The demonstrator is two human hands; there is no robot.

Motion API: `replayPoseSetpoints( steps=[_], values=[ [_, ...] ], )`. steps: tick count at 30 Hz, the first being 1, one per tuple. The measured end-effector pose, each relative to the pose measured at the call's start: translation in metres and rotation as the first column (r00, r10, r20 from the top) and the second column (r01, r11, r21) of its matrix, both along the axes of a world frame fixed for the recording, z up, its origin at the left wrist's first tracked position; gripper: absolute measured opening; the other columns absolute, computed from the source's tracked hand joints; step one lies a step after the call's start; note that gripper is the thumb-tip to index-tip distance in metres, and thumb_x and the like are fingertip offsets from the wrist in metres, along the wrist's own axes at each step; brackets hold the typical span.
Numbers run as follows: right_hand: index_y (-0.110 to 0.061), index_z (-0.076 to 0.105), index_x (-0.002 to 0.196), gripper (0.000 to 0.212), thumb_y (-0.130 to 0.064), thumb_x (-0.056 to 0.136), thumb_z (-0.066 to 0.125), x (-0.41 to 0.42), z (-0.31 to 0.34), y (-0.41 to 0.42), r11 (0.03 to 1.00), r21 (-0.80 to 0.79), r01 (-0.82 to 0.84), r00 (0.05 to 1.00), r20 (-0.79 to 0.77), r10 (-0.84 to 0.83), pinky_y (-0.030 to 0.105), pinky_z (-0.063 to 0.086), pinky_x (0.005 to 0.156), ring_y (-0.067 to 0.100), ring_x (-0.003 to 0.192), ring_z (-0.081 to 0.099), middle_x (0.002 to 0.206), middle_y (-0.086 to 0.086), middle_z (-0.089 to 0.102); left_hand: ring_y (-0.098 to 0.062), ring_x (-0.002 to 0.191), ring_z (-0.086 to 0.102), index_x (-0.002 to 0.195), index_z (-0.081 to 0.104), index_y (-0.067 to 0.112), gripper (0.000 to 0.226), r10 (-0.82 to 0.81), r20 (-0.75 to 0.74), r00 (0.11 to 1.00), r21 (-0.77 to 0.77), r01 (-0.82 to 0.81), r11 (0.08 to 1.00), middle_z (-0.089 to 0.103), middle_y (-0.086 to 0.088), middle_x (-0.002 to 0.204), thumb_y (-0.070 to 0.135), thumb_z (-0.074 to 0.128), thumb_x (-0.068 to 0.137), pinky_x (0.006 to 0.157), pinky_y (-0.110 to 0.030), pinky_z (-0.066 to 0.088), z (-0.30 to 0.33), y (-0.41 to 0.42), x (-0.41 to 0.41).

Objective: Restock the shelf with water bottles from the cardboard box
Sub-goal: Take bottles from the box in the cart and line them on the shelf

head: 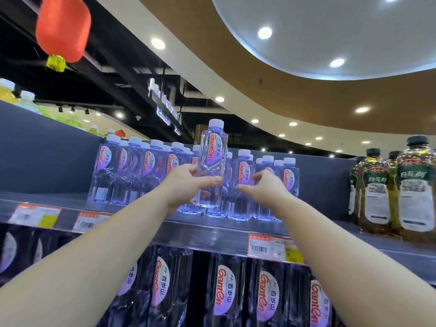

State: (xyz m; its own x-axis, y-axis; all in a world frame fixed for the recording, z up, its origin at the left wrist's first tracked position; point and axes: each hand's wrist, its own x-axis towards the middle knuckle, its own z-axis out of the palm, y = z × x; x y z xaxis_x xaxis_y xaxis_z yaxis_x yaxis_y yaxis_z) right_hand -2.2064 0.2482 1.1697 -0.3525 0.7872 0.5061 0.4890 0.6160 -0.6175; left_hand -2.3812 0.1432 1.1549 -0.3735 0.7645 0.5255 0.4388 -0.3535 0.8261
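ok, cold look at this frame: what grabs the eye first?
The raised water bottle at centre, held in the left hand above the row of matching bottles on the shelf. The right hand beside it holds nothing, its fingers loosely curled. Then the red lantern hanging at top left, and the dark-capped amber bottles at the right end of the shelf.
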Motion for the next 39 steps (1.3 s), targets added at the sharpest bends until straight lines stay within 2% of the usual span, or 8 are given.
replayPoseSetpoints(
  steps=[4,8,11,14,17,22,26,39],
  values=[
    [-0.018,0.038,0.144,0.08,-0.025,0.077,0.08,0.019,0.001,-0.024,0.893,-0.139,-0.427,0.904,-0.04,0.426,0.03,0.055,0.085,0.017,0.105,0.064,0.124,0.005,0.06,-0.023,0.111,0.064,0.131,0.055,0.015,0.091,-0.06,0.017,0.998,-0.005,0.06,0.998,0.064,-0.002,0.127,0.054,0.085,0.054,0.074,-0.039,0.056,0.0,0.01,0.025],
    [-0.015,0.044,0.138,0.081,-0.035,0.071,0.084,0.027,0.001,-0.016,0.963,0.015,-0.27,0.962,-0.046,0.27,0.042,0.06,0.081,0.023,0.096,0.07,0.108,0.006,0.069,-0.019,0.093,0.068,0.117,0.06,0.01,0.054,-0.144,0.072,0.987,-0.019,0.146,0.989,0.071,-0.003,0.103,0.034,0.084,0.075,0.068,-0.035,0.05,0.0,0.031,0.052],
    [-0.013,0.054,0.125,0.069,-0.035,0.068,0.086,0.041,-0.002,-0.002,0.975,-0.024,-0.219,0.975,-0.05,0.218,0.041,0.062,0.074,0.025,0.09,0.071,0.105,0.009,0.069,-0.015,0.09,0.068,0.111,0.064,0.014,0.045,-0.229,0.041,0.973,-0.111,0.232,0.966,0.073,-0.002,0.104,0.039,0.08,0.078,0.071,-0.035,0.054,0.001,0.04,0.064],
    [-0.016,0.048,0.12,0.064,-0.025,0.07,0.086,0.054,-0.012,0.01,0.985,-0.065,-0.161,0.987,0.011,0.162,0.032,0.061,0.063,0.023,0.09,0.067,0.109,0.008,0.06,-0.015,0.101,0.063,0.115,0.063,0.017,0.053,-0.111,-0.225,0.968,-0.211,0.063,0.975,0.067,0.0,0.116,0.054,0.073,0.079,0.079,-0.036,0.056,0.0,0.041,0.069],
    [-0.016,0.045,0.116,0.059,-0.021,0.073,0.085,0.062,-0.014,0.023,0.986,-0.153,-0.074,0.997,0.023,0.078,0.032,0.061,0.066,0.023,0.088,0.066,0.108,0.009,0.057,-0.018,0.106,0.06,0.13,0.058,0.016,0.067,0.052,-0.405,0.913,-0.153,-0.123,0.981,0.062,0.001,0.123,0.055,0.072,0.079,0.082,-0.033,0.052,-0.002,0.038,0.064],
    [-0.003,0.047,0.111,0.059,-0.031,0.074,0.084,0.062,-0.011,0.044,0.987,-0.135,0.088,0.987,0.145,-0.068,0.048,0.06,0.08,0.029,0.08,0.07,0.102,0.015,0.06,-0.015,0.092,0.06,0.124,0.062,0.014,0.055,0.117,-0.429,0.896,-0.113,-0.182,0.977,0.064,-0.001,0.118,0.046,0.074,0.081,0.083,-0.032,0.051,-0.002,0.033,0.045],
    [-0.005,0.042,0.12,0.061,-0.033,0.079,0.078,0.055,-0.009,0.045,0.982,-0.146,0.118,0.977,0.193,-0.088,0.041,0.061,0.077,0.027,0.076,0.069,0.109,0.016,0.057,-0.015,0.089,0.058,0.13,0.061,0.012,0.06,0.135,-0.401,0.906,-0.102,-0.191,0.976,0.064,-0.002,0.122,0.044,0.075,0.081,0.085,-0.032,0.05,-0.002,0.033,0.034],
    [-0.005,0.041,0.126,0.064,-0.037,0.082,0.075,0.042,-0.007,0.041,0.978,-0.128,0.162,0.952,0.282,-0.12,0.044,0.06,0.081,0.029,0.086,0.074,0.094,0.015,0.064,-0.016,0.089,0.055,0.132,0.059,0.012,0.06,0.115,-0.436,0.892,-0.08,-0.166,0.983,0.062,-0.003,0.128,0.043,0.073,0.083,0.09,-0.036,0.051,0.0,0.029,0.039]
  ],
)
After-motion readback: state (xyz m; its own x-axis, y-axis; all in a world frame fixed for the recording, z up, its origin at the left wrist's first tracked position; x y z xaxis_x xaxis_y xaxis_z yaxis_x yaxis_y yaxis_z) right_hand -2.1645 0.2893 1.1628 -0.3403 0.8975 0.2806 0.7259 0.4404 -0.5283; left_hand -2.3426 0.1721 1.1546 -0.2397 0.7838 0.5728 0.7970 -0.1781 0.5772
